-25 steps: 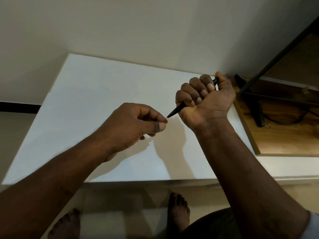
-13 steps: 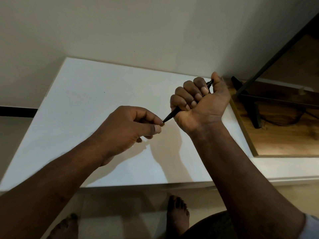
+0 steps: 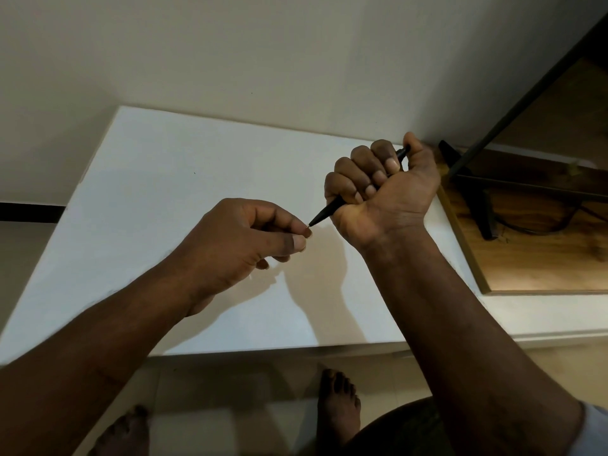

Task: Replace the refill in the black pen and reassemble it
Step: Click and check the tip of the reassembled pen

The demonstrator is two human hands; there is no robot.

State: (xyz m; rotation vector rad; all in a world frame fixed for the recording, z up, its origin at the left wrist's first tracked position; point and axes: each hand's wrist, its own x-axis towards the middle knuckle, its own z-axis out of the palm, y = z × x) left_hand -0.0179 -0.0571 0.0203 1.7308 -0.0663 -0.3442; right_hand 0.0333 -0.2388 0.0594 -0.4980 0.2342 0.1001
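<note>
Left thumb and forefinger (image 3: pixel 301 240) pinched together on the very tip of the black pen (image 3: pixel 325 212); other left fingers curled under. Can't tell whether they grip the refill point itself or just the nose, too small to see.

Right hand (image 3: pixel 381 192) is a full fist round the pen barrel, four fingers wrapped over it, thumb up against the top end. Only the tapered front and a bit of the back end show outside the fist. Pen slants from upper right down to lower left, held in the air above the bench, not touching it.

Left hand (image 3: pixel 243 245) sits just left of and below the right one.

White bench (image 3: pixel 164 192) underneath, backed against a pale wall (image 3: pixel 263 54). Wooden board (image 3: pixel 533 258) at the bench's right end, with a black stand (image 3: pixel 477 195) on it. Bare feet (image 3: pixel 339 406) on the floor below.
</note>
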